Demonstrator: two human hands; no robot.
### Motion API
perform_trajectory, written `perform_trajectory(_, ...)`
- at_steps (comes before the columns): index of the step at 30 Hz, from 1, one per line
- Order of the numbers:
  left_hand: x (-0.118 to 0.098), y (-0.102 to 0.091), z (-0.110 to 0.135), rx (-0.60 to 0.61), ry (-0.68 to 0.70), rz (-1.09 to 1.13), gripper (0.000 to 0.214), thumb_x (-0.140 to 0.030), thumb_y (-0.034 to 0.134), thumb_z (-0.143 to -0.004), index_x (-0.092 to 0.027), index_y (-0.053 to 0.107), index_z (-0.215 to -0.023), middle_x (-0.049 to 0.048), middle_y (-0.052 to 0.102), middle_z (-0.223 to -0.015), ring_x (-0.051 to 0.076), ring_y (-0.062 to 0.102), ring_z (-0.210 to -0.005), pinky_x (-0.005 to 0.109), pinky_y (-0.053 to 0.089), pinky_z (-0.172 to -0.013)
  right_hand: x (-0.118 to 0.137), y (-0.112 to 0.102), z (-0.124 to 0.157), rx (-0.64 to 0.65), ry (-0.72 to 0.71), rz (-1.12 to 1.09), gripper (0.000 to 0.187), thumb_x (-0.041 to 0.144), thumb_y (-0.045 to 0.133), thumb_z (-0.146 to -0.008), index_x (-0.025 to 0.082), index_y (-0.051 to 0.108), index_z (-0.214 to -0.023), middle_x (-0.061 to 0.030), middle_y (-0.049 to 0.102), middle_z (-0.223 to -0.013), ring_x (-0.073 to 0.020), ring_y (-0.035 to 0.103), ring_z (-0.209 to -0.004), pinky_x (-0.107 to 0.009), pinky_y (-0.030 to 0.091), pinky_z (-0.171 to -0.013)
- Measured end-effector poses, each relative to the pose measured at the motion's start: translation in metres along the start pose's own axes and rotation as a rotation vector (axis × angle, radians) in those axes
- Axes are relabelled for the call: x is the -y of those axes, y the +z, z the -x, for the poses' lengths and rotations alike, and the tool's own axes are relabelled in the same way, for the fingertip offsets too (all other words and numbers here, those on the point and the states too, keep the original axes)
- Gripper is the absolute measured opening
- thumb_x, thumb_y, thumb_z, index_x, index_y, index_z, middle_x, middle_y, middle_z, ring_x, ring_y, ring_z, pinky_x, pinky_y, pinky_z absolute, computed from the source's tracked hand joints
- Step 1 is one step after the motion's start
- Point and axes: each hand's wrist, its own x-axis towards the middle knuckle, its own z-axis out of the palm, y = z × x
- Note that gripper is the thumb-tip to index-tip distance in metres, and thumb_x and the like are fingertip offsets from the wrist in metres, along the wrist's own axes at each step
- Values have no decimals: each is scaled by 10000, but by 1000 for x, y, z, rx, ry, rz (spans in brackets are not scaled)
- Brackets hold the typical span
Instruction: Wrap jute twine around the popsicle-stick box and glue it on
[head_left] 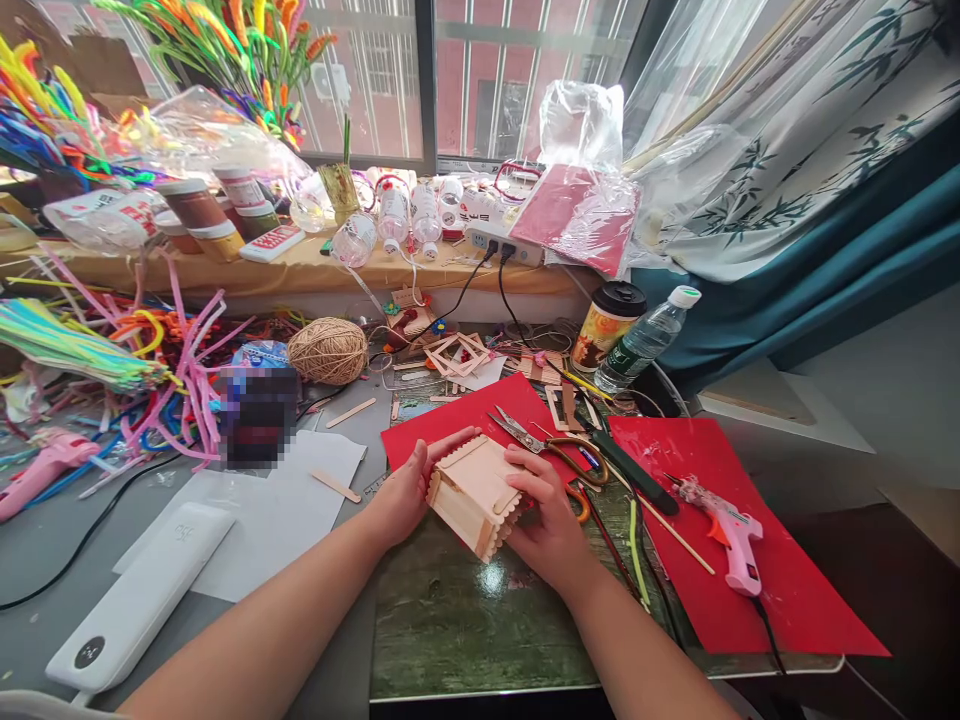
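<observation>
Head: wooden box (478, 482) between both hands (403, 492) (553, 522).

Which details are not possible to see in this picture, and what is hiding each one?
In the head view:
Wooden box, far side: turned away from the camera.
Left hand, some fingers: behind the box.
Whatever the pixelated patch covers: masked by it.
Water bottle, fine label print: too small.
Left forearm, its upper end: cut off by the bottom edge.
</observation>
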Motion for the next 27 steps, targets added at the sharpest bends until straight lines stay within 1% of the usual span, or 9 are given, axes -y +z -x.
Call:
perform_trajectory(4, 1, -2, 5, -2, -6, -82, 725, -729, 362, -1015, -278, 525, -1560, 67, 411, -1690, 366, 297, -1592, 545, 263, -1296, 4, -1, -1, 74, -75, 29, 641, 94, 715, -905, 382, 469, -1423, -84, 465, -1536, -333, 449, -1478, -597, 458, -1175)
perform_trajectory(8, 0, 0, 7, 46, -9, -77, 718, -729, 402, -1004, -303, 501, -1574, 43, 330, -1730, 364, 265, -1604, 550, 210, -1313, 6, -2, 0, 123, -124, 63, 659, 75, 693, -915, 368, 457, -1456, -97, 464, -1538, -338, 427, -1497, -599, 452, -1186)
perform_trajectory(12, 0, 0, 8, 86, -43, -21, 672, -672, 415, -1030, -303, 475, -1589, 51, 356, -1718, 365, 320, -1583, 549, 232, -1303, 5, -4, 1, 151, -136, 83, 647, 80, 678, -927, 367, 462, -1466, -102, 466, -1539, -343, 416, -1506, -604, 458, -1183)
perform_trajectory(15, 1, -1, 8, 68, -45, -26, 639, -625, 433, -1045, -293, 474, -1589, 49, 376, -1709, 346, 304, -1591, 515, 216, -1312, 4, -5, 1, 162, -138, 87, 630, 81, 672, -927, 358, 471, -1456, -112, 461, -1538, -349, 413, -1507, -610, 463, -1175)
perform_trajectory(18, -1, 1, 8, 80, -65, -12, 668, -660, 435, -1031, -298, 468, -1592, 46, 334, -1729, 357, 281, -1599, 520, 220, -1308, 4, -4, 0, 156, -112, 70, 618, 85, 677, -921, 359, 481, -1439, -109, 463, -1538, -347, 418, -1506, -606, 458, -1177)
perform_trajectory(21, -6, 4, 8, 102, -48, 48, 777, -769, 379, -989, -283, 476, -1588, 73, 330, -1729, 388, 273, -1597, 555, 241, -1292, 3, -4, 0, 69, -37, 15, 625, 118, 719, -899, 362, 482, -1424, -108, 478, -1529, -343, 465, -1473, -590, 480, -1153)
perform_trajectory(22, -8, 4, 7, 109, -21, 51, 803, -788, 403, -971, -276, 481, -1585, 84, 335, -1726, 395, 265, -1598, 558, 243, -1290, 2, -4, 0, 33, -18, -1, 628, 131, 735, -890, 362, 484, -1418, -109, 484, -1525, -343, 483, -1458, -583, 493, -1137)
perform_trajectory(24, -8, 2, 7, 124, 21, 5, 830, -775, 540, -925, -268, 488, -1580, 103, 345, -1720, 407, 255, -1599, 555, 238, -1292, 2, -5, 0, -13, -5, -14, 627, 145, 751, -879, 364, 491, -1406, -108, 492, -1522, -340, 505, -1440, -568, 514, -1110)
perform_trajectory(27, -1, -4, 7, 131, 5, -105, 883, -647, 774, -841, -284, 470, -1587, 117, 371, -1706, 416, 288, -1585, 544, 256, -1287, 2, -5, 0, 8, -22, 6, 631, 142, 748, -882, 370, 495, -1413, -99, 491, -1528, -336, 496, -1451, -564, 504, -1126)
